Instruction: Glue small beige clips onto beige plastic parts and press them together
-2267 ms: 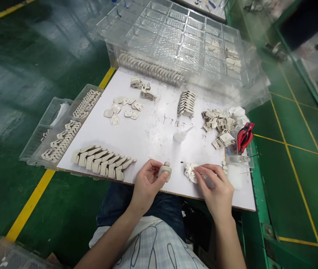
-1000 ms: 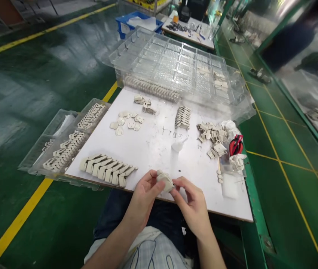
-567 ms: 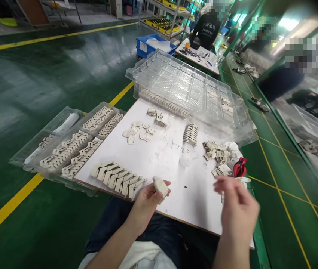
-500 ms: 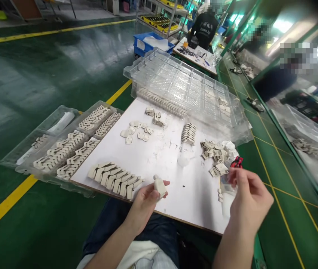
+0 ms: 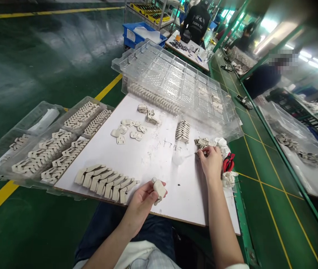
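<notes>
Near the front edge of the white table (image 5: 159,160), my left hand (image 5: 144,198) grips a cream plastic part (image 5: 159,189) between thumb and fingers. My right hand (image 5: 211,161) is at the pile of beige parts (image 5: 204,142) on the right, its thumb and forefinger pinched together; what they hold is too small to make out. A row of nested cream parts (image 5: 105,182) lies to the left of my left hand. A short stack of similar parts (image 5: 182,131) stands left of the pile.
Red-handled pliers (image 5: 228,163) lie right of my right hand, beside crumpled white material (image 5: 229,179). Clear trays (image 5: 176,74) cover the table's back. Filled trays (image 5: 45,153) are at the left. Loose flat pieces (image 5: 121,131) lie mid-left. A person (image 5: 196,22) is at a farther table.
My right hand has moved from above the right table edge forward and left to the beige pile. My left hand still holds the cream part. The view has shifted slightly.
</notes>
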Motion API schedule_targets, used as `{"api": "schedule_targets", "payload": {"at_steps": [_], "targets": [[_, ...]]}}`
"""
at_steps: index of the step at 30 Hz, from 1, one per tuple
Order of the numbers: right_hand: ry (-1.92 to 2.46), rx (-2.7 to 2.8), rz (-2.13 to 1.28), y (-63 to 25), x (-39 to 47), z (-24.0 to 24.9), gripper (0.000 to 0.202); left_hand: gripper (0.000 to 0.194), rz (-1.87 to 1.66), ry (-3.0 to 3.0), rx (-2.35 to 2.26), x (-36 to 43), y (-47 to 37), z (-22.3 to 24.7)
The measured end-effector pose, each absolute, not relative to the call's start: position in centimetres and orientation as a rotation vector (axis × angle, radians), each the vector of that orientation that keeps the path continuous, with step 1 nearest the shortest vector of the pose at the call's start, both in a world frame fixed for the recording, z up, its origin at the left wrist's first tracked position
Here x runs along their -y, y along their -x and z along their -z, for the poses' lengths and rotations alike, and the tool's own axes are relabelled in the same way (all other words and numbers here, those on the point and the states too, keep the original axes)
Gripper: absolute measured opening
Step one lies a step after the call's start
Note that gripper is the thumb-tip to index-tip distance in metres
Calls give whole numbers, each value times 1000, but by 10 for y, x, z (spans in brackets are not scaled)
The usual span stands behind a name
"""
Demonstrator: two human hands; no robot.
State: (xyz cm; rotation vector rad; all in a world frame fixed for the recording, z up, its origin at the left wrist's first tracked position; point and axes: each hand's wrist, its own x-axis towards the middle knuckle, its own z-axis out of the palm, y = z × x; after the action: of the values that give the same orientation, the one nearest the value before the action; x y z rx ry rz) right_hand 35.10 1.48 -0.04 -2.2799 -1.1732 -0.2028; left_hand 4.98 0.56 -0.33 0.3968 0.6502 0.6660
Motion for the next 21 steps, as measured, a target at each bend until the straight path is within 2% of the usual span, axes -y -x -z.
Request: {"api": "schedule_targets", "payload": {"at_steps": [7,11,16,21], "targets": [[2179,1101,110,-359,-11,-19,32,61,-625,-494,-691,-6,-48,8],[2109,1086,63,-332,17,-53,29,55,-570,-659,-669,-4,-44,4],[1842,1520,-499,-251,69,-83,14,36,-435,-962,-497,-2,-42,-16],[1805,1486,-686,-220,81,-68,15,37,-361,-933,-518,-2,-40,-15]]}}
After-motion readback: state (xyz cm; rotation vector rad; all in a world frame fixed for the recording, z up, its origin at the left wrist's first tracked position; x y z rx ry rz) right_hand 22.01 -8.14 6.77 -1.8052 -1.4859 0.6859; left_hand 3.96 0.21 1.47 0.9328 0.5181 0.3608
